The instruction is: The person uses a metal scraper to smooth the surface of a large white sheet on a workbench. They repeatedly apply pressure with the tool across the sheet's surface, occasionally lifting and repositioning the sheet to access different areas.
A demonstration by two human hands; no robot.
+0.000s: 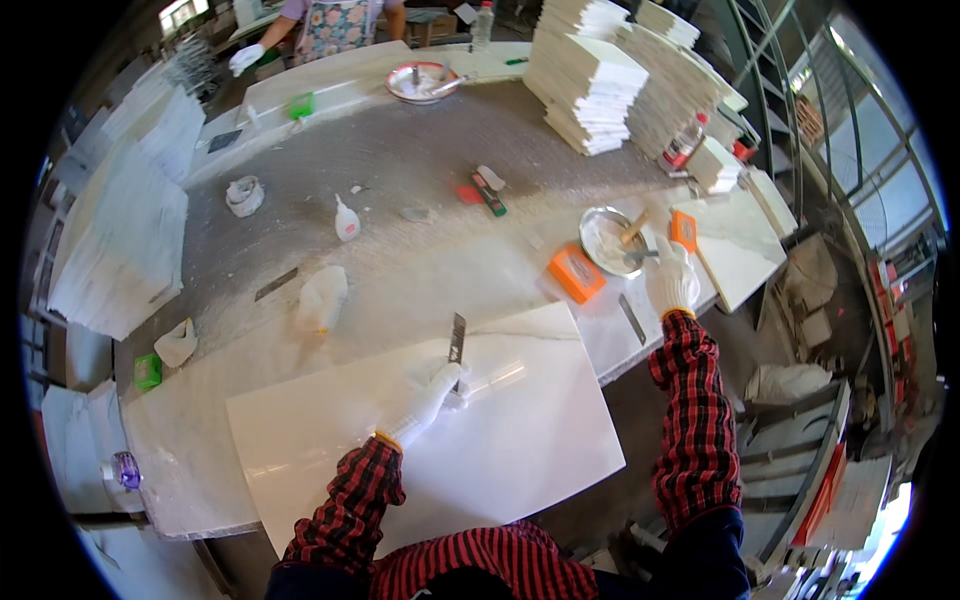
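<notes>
A glossy white stone slab (530,430) lies in front of me, overhanging the table's near edge. My left hand (422,405), in a white glove, is over the slab, its fingers closed around a thin flat metal blade (458,335) marked along its face. My right hand (672,282), also gloved, is at the right rim of a metal bowl (588,226) of whitish paste. Its fingers are closed on a small grey metal spatula (638,257) that reaches into the bowl. A wooden handle (634,227) leans in the same bowl. Orange boxes (577,273) flank it.
Stacks of stone tiles (590,85) rise at the back right, with more slabs (120,240) at the left. A white squeeze bottle (346,219), a crumpled white glove (322,298) and a metal strip (632,318) lie on the table. Across it stands a person (340,25) in a floral apron.
</notes>
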